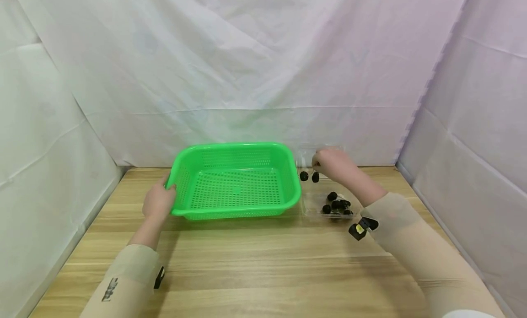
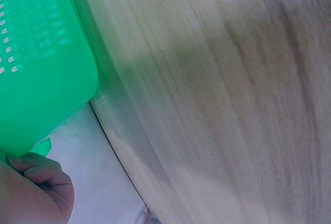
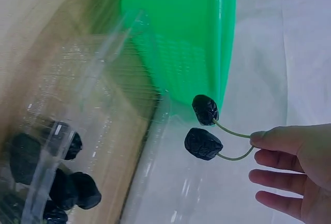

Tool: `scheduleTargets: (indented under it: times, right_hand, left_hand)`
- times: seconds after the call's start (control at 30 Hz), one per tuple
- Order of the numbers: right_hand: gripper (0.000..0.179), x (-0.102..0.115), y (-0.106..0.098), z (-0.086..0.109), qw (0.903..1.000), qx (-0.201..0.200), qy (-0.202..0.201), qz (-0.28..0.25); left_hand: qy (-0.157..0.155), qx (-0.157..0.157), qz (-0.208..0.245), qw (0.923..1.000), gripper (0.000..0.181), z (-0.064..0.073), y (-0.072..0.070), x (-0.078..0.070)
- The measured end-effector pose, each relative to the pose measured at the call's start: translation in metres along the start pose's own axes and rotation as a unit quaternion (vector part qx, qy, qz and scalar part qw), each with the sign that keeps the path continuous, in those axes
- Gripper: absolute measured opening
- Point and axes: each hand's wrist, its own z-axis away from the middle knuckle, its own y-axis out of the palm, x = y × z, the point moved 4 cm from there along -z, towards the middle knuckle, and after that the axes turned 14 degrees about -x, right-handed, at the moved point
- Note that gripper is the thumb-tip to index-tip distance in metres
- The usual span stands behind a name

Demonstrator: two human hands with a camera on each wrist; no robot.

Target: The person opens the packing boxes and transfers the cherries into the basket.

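My left hand (image 1: 158, 201) grips the left rim of a green plastic basket (image 1: 234, 212), a wide one with a perforated base. In the left wrist view, curled fingers (image 2: 51, 182) show at the basket's edge. Above a clear plastic box, my right hand (image 1: 335, 164) pinches a thin green stem (image 3: 235, 158) between thumb and forefinger. Two dark, wrinkled cherries (image 3: 203, 144) hang from that stem, just right of the basket. Several more dark cherries (image 1: 332, 196) lie inside the clear box (image 1: 309, 212), whose lid stands raised at the back.
The basket and box stand side by side on a wood-grain table (image 1: 247, 267). White cloth (image 1: 255, 71) hangs close behind them, with more cloth along both sides. A black wrist camera (image 1: 358, 231) sits near the box's front right corner.
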Motion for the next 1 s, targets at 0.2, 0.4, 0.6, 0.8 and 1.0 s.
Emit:
scheduleTargets:
  times: [0.2, 0.4, 0.6, 0.8, 1.0]
  right_hand:
    - [0.015, 0.001, -0.009, -0.009, 0.9998, 0.011, 0.019, -0.001]
    - [0.015, 0.005, -0.018, -0.017, 0.9998, -0.007, 0.018, -0.009]
    - [0.016, 0.017, -0.024, -0.028, 0.9997, -0.003, 0.021, -0.013]
    - [0.014, 0.026, -0.019, -0.039, 0.9996, -0.011, 0.015, -0.021]
    - [0.012, 0.028, -0.005, -0.048, 0.9984, -0.018, 0.019, -0.049]
  left_hand:
    - [-0.002, 0.000, -0.001, 1.0000, 0.056, 0.000, 0.000, 0.000]
    - [-0.005, 0.001, 0.000, 1.0000, 0.056, 0.001, 0.001, 0.001]
    - [0.000, 0.001, 0.003, 1.0000, 0.056, 0.000, 0.001, 0.001]
    - [0.002, -0.002, 0.003, 1.0000, 0.056, 0.000, 0.002, 0.002]
    - [0.002, -0.001, 0.004, 1.0000, 0.056, -0.002, 0.005, -0.001]
